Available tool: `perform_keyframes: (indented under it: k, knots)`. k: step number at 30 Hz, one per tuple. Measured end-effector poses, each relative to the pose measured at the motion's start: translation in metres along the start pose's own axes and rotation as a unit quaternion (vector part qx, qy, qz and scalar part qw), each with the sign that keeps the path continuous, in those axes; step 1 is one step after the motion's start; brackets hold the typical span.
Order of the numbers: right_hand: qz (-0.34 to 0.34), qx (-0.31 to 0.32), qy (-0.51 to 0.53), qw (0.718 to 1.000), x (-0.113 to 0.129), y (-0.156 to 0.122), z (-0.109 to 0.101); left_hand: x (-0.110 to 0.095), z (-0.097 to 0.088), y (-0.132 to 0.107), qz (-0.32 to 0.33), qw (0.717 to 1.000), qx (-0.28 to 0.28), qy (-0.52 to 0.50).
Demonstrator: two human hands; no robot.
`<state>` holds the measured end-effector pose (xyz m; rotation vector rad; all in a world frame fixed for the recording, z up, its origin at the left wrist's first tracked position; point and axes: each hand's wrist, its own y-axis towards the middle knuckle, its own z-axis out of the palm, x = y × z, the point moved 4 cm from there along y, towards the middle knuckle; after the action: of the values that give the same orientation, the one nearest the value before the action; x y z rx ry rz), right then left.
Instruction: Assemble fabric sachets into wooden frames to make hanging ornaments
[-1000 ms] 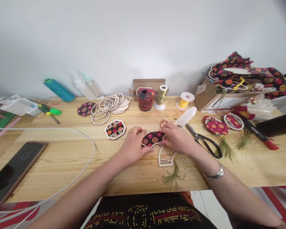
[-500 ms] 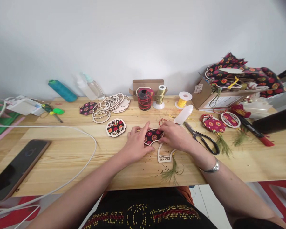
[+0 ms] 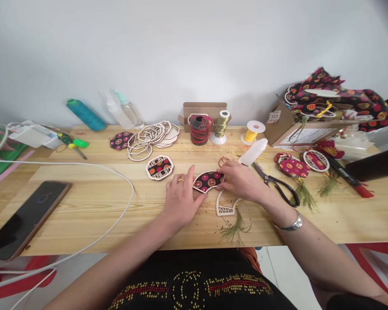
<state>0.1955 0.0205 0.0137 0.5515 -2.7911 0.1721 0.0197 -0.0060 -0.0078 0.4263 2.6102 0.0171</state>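
A fan-shaped piece covered in dark fabric with red and orange round patterns, with a pale wooden edge, is between my hands, just above the wooden table. My left hand holds its left end, thumb at the lower edge and index finger along the upper side. My right hand pinches the right end between thumb and fingers. Partly under my right hand lies a wooden fan-shaped lattice frame, with a green tassel beside it. Left of my left hand rests an octagonal fabric piece with a lattice frame.
Black-handled scissors and a white squeeze bottle lie by my right hand. Spools of red cord, gold thread and yellow cord stand behind. Wooden frames are piled left; a phone and white cable lie farther left.
My left hand has slid slightly left along the fan-shaped piece, so more of its patterned fabric shows. The whole view has shifted a little; my right hand keeps its pinch.
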Motion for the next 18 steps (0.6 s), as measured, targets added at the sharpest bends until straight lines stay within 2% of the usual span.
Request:
perform_keyframes:
  k: [7, 11, 14, 18]
  knots:
    - [0.028, 0.005, 0.007, 1.000, 0.024, 0.001, 0.009, 0.015, -0.009, -0.008, -0.004, 1.000, 0.005, -0.006]
    - [0.049, -0.023, -0.003, 0.999, 0.038, -0.010, 0.017, 0.022, -0.011, -0.015, 0.008, 1.000, -0.010, -0.019]
    - [0.061, -0.044, -0.004, 0.997, 0.040, -0.018, 0.020, 0.022, -0.009, -0.020, 0.023, 0.999, -0.021, -0.023]
    - [0.068, -0.040, 0.005, 0.997, 0.038, -0.023, 0.022, 0.020, -0.010, -0.024, 0.040, 0.998, -0.033, -0.035]
